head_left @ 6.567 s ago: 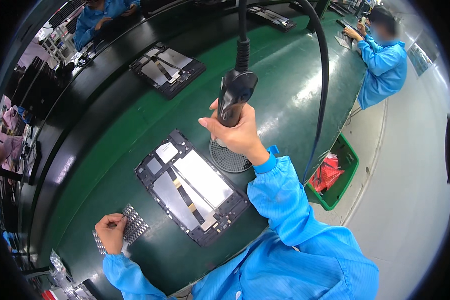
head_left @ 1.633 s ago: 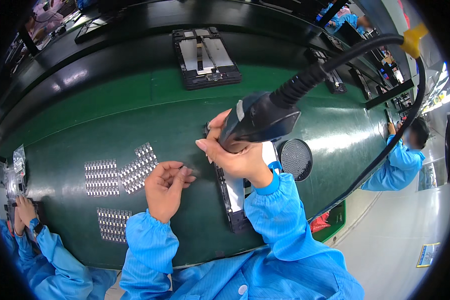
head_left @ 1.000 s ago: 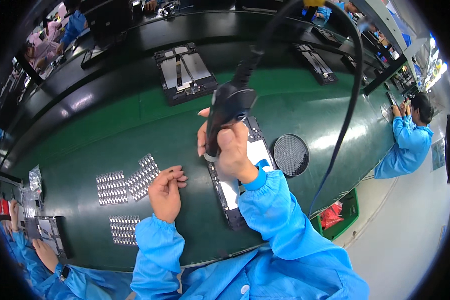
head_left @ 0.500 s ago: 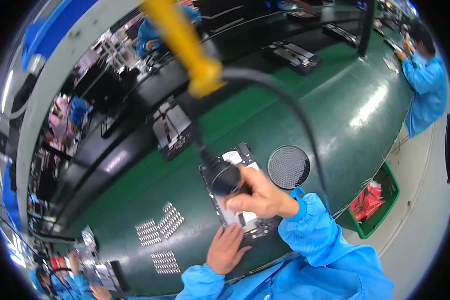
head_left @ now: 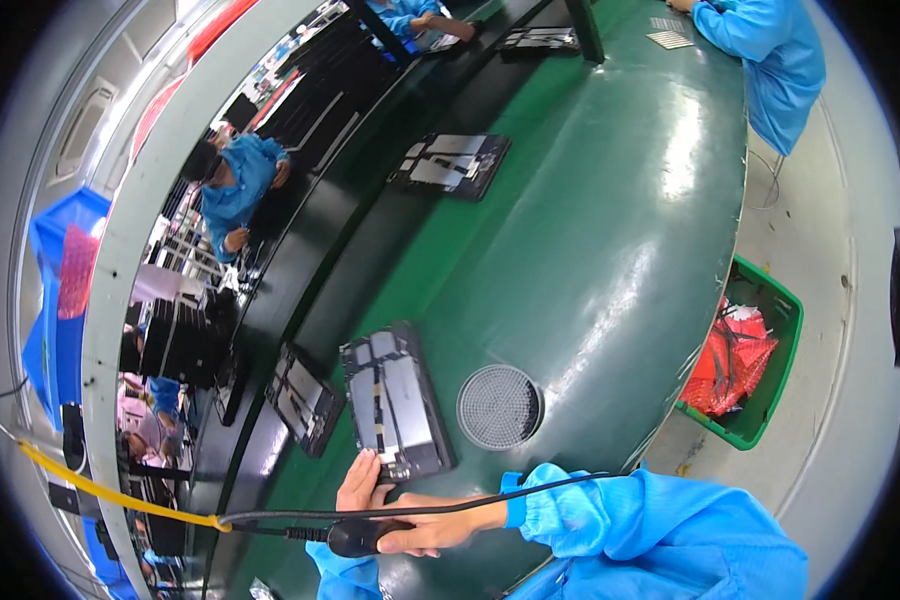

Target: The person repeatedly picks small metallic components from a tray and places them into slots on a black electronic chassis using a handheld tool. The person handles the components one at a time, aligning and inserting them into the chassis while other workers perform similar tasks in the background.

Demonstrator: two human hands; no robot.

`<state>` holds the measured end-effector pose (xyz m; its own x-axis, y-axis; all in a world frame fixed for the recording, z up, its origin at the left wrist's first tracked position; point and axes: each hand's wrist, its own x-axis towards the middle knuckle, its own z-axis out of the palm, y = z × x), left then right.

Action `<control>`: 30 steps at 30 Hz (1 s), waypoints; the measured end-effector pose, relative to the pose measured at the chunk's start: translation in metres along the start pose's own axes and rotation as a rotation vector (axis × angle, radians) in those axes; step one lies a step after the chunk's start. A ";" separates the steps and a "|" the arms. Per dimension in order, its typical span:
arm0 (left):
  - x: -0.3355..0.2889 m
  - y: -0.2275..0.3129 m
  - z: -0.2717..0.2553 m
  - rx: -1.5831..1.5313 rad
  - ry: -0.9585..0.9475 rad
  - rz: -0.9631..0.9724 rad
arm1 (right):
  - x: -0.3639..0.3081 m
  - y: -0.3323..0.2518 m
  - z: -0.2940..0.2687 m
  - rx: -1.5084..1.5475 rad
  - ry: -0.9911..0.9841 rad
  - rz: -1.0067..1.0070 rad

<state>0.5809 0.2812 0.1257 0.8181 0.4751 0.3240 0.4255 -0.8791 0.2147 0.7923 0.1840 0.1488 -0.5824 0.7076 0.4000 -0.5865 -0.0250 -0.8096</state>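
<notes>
My right hand [head_left: 440,525] is wrapped around a black corded handheld tool [head_left: 358,537], probably an electric screwdriver. It lies sideways low in the view, and its tip is hidden. My left hand [head_left: 360,485] is just beyond it, partly covered by the tool and right hand. Its stretched fingers touch the near left corner of an opened tablet [head_left: 397,400] with grey panels and dark strips inside. To the tablet's right is a round grey dish [head_left: 500,407] with a dotted grid and small dark pieces along one side.
A second opened tablet [head_left: 305,400] lies left of the first; another [head_left: 452,165] is farther along the green bench [head_left: 590,260]. A black cable [head_left: 520,492] crosses my right forearm, joined to a yellow coiled cord [head_left: 110,492]. A green bin [head_left: 792,350] holds red packaging. Co-workers sit nearby.
The view has turned. My right hand has swung the tool from above the opened device down to the left. My left hand has gone from lying flat on the device to the tablet's corner.
</notes>
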 end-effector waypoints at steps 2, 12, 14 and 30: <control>0.016 -0.010 0.010 0.079 0.025 -0.096 | 0.002 0.007 0.001 0.039 -0.038 -0.041; 0.112 -0.100 0.058 0.251 0.178 -0.353 | 0.004 0.030 -0.004 0.022 -0.009 -0.025; 0.106 -0.119 0.060 0.298 0.206 -0.387 | 0.006 0.025 -0.001 0.027 -0.016 0.021; 0.030 -0.111 -0.005 0.727 -0.114 -0.660 | 0.004 0.020 -0.019 -0.250 0.240 -0.023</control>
<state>0.5564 0.3926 0.1158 0.3477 0.9053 0.2438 0.9124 -0.2668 -0.3104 0.7892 0.2000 0.1261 -0.4046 0.8526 0.3308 -0.4248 0.1451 -0.8936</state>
